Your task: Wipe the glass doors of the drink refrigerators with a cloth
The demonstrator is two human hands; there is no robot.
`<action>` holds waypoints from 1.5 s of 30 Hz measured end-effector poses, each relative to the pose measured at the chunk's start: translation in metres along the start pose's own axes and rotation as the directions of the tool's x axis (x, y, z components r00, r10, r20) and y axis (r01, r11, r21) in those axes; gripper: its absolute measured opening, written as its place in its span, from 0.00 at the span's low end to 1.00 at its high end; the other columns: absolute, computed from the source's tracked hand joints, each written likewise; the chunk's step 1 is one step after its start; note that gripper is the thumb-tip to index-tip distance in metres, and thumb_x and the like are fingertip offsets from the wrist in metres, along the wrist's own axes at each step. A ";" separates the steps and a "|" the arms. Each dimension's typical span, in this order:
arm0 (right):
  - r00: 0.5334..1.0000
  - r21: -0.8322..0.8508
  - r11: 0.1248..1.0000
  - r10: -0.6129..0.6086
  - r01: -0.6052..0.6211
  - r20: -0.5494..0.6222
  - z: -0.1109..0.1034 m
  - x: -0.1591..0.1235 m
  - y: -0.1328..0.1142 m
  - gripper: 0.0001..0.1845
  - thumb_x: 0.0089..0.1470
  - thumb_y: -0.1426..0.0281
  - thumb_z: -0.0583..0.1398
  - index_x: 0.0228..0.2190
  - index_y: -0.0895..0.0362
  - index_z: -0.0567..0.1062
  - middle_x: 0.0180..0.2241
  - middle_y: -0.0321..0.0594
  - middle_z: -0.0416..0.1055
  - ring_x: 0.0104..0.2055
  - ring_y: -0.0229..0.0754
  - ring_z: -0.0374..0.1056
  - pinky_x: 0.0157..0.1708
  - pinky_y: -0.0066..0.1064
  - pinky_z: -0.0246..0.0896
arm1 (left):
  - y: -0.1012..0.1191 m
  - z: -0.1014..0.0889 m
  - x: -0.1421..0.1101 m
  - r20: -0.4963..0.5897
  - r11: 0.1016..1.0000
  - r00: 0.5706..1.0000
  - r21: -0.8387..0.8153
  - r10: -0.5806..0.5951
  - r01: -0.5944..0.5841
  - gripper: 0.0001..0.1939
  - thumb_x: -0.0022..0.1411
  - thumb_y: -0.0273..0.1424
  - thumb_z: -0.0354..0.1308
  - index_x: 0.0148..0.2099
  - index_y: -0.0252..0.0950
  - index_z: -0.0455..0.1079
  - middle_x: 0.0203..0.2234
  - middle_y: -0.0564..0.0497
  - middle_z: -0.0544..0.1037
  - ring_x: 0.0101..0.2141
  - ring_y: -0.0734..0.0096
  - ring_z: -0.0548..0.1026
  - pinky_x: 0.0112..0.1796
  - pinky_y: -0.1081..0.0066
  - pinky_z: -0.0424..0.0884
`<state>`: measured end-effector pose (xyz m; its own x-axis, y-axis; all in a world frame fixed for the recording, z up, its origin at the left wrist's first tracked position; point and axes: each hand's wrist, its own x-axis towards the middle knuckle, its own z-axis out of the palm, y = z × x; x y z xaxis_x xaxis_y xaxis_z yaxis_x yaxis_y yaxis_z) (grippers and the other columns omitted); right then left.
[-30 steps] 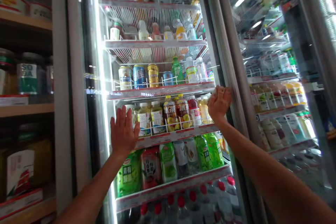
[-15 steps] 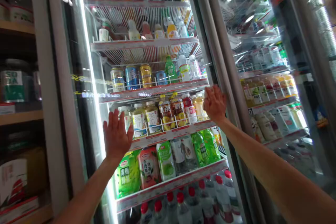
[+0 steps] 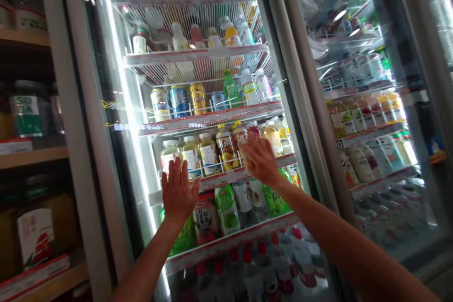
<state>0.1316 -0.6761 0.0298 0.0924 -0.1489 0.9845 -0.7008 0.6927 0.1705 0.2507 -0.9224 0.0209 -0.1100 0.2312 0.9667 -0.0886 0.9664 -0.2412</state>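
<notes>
My left hand (image 3: 179, 193) is raised flat with its fingers apart, palm toward the glass door of a drinks cooler (image 3: 122, 160). It holds nothing and is nearest to a row of bottled teas (image 3: 198, 155). My right hand (image 3: 260, 159) is also flat, open and empty, in front of iced tea bottles (image 3: 230, 148). Cans (image 3: 179, 102) stand on the shelf above. Green-labelled bottles (image 3: 226, 210) sit below, partly hidden by my hands and forearms. Red-capped water bottles (image 3: 255, 273) fill the lowest visible shelf.
A second glass-door cooler (image 3: 368, 118) full of bottles stands to the right, past a grey metal door frame (image 3: 311, 104). Wooden shelves (image 3: 31, 155) with large labelled jars (image 3: 28, 115) stand at the left. Bright reflections streak the glass.
My right hand has moved left, away from the door frame, to the middle of the shelves. My left hand has shifted slightly right. The view has tilted a little.
</notes>
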 end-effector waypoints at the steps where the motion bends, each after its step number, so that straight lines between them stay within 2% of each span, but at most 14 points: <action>1: 0.988 -0.037 0.990 0.133 -0.136 -0.074 -0.005 -0.005 0.024 0.26 0.53 0.70 0.50 0.55 0.48 0.61 0.62 0.38 0.49 0.64 0.45 0.42 0.60 0.49 0.40 | -0.001 0.000 0.000 0.001 1.000 1.000 0.000 -0.004 0.004 0.36 0.61 0.36 0.48 0.66 0.41 0.32 0.63 0.46 0.43 0.62 0.57 0.43 0.59 0.50 0.43; 4: 0.853 -0.046 0.883 0.436 -0.467 -0.288 -0.009 -0.014 0.061 0.26 0.53 0.71 0.49 0.55 0.53 0.61 0.61 0.45 0.50 0.63 0.49 0.46 0.57 0.53 0.44 | -0.002 0.000 0.002 -0.011 1.000 1.000 0.012 -0.012 0.013 0.36 0.61 0.36 0.49 0.66 0.40 0.34 0.63 0.45 0.43 0.62 0.57 0.43 0.59 0.51 0.42; 6: 0.837 -0.021 0.879 0.446 -0.476 -0.318 -0.003 -0.014 0.043 0.27 0.53 0.71 0.49 0.56 0.54 0.59 0.62 0.46 0.47 0.63 0.50 0.44 0.57 0.53 0.44 | -0.002 0.002 0.002 -0.021 1.000 1.000 0.020 -0.001 0.001 0.36 0.60 0.35 0.49 0.66 0.39 0.35 0.63 0.45 0.44 0.62 0.57 0.43 0.59 0.51 0.43; 10: 0.996 0.029 0.999 0.024 -0.022 -0.082 0.015 -0.011 -0.042 0.28 0.52 0.70 0.52 0.56 0.50 0.59 0.62 0.40 0.48 0.65 0.47 0.38 0.61 0.47 0.41 | 0.002 0.005 -0.006 -0.068 0.998 0.996 0.040 0.051 -0.048 0.34 0.61 0.32 0.48 0.65 0.37 0.37 0.62 0.44 0.47 0.62 0.59 0.45 0.59 0.54 0.43; 12: 0.981 0.066 0.980 -0.189 0.186 0.034 0.016 -0.015 -0.062 0.27 0.52 0.69 0.53 0.55 0.49 0.61 0.61 0.37 0.50 0.65 0.46 0.37 0.61 0.45 0.39 | 0.009 0.006 -0.016 -0.062 0.994 0.993 0.046 0.098 -0.095 0.33 0.62 0.31 0.47 0.65 0.38 0.38 0.62 0.44 0.48 0.62 0.61 0.47 0.59 0.55 0.43; 14: 0.974 0.051 0.976 -0.215 0.212 0.068 0.009 -0.024 -0.048 0.26 0.52 0.69 0.53 0.54 0.48 0.62 0.61 0.36 0.51 0.65 0.45 0.38 0.61 0.45 0.39 | 0.017 0.007 -0.028 -0.035 0.987 0.987 0.046 0.154 -0.153 0.33 0.62 0.31 0.48 0.65 0.38 0.38 0.62 0.44 0.50 0.62 0.62 0.47 0.60 0.56 0.42; 19: 0.956 -0.083 0.964 0.234 -0.251 -0.176 -0.012 -0.053 0.050 0.27 0.54 0.71 0.50 0.56 0.52 0.59 0.62 0.43 0.47 0.64 0.47 0.43 0.59 0.48 0.43 | 0.027 0.011 -0.045 -0.002 0.986 0.988 0.070 0.154 -0.154 0.34 0.61 0.32 0.49 0.65 0.37 0.39 0.61 0.44 0.53 0.61 0.63 0.48 0.60 0.56 0.42; 22: 0.896 -0.064 0.920 0.357 -0.386 -0.264 -0.006 -0.052 0.044 0.28 0.55 0.71 0.49 0.58 0.53 0.56 0.63 0.43 0.44 0.64 0.49 0.42 0.59 0.51 0.44 | 0.027 0.012 -0.044 0.001 0.989 0.991 0.066 0.133 -0.133 0.34 0.61 0.32 0.50 0.65 0.36 0.39 0.60 0.44 0.53 0.61 0.63 0.48 0.60 0.56 0.41; 27: 0.999 0.023 0.999 0.032 -0.031 -0.024 0.015 -0.040 -0.052 0.28 0.53 0.70 0.52 0.56 0.49 0.58 0.63 0.36 0.44 0.65 0.47 0.37 0.61 0.47 0.41 | 0.025 0.010 -0.042 -0.017 0.988 0.988 0.037 0.153 -0.153 0.33 0.61 0.32 0.49 0.65 0.37 0.40 0.60 0.44 0.53 0.62 0.64 0.47 0.60 0.58 0.40; 30: 0.988 0.046 0.990 -0.136 0.133 0.075 0.007 -0.051 -0.048 0.25 0.53 0.69 0.52 0.54 0.48 0.62 0.62 0.36 0.47 0.65 0.46 0.39 0.61 0.46 0.40 | 0.025 0.011 -0.043 -0.018 0.988 0.988 0.023 0.155 -0.155 0.33 0.61 0.33 0.50 0.65 0.37 0.40 0.61 0.44 0.53 0.62 0.63 0.47 0.60 0.57 0.41; 33: 0.996 -0.049 0.996 0.074 -0.076 -0.045 -0.009 -0.073 0.012 0.26 0.54 0.71 0.51 0.55 0.52 0.61 0.62 0.42 0.48 0.64 0.47 0.43 0.60 0.49 0.42 | 0.025 0.013 -0.045 -0.011 0.989 0.989 0.031 0.147 -0.146 0.33 0.61 0.33 0.50 0.65 0.36 0.41 0.60 0.43 0.54 0.61 0.62 0.48 0.60 0.56 0.41; 37: 0.871 -0.068 0.892 0.417 -0.447 -0.261 -0.010 -0.087 0.046 0.27 0.54 0.72 0.49 0.57 0.57 0.58 0.62 0.48 0.46 0.64 0.50 0.43 0.58 0.53 0.44 | 0.026 0.015 -0.045 0.000 0.990 0.992 0.050 0.129 -0.129 0.34 0.60 0.33 0.50 0.65 0.35 0.41 0.60 0.42 0.55 0.61 0.62 0.48 0.60 0.56 0.41; 42: 0.996 0.029 0.996 0.082 -0.081 -0.035 0.014 -0.081 -0.049 0.27 0.53 0.71 0.51 0.56 0.53 0.59 0.63 0.41 0.44 0.65 0.49 0.38 0.61 0.49 0.40 | 0.025 0.014 -0.045 -0.008 0.990 0.991 0.028 0.135 -0.135 0.33 0.61 0.33 0.49 0.65 0.37 0.41 0.60 0.43 0.54 0.62 0.63 0.48 0.60 0.57 0.40; 45: 0.986 0.043 0.989 -0.142 0.139 0.082 0.010 -0.091 -0.056 0.26 0.53 0.70 0.52 0.55 0.49 0.61 0.61 0.38 0.51 0.64 0.46 0.41 0.61 0.46 0.41 | 0.025 0.013 -0.045 -0.001 0.990 0.990 0.027 0.139 -0.139 0.33 0.61 0.33 0.49 0.65 0.36 0.42 0.60 0.43 0.54 0.62 0.63 0.48 0.60 0.57 0.41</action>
<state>0.1555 -0.7087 -0.0699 0.1323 -0.3032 0.9437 -0.7108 0.6345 0.3035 0.2410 -0.9099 -0.0299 -0.1207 0.3637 0.9237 -0.0988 0.9214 -0.3758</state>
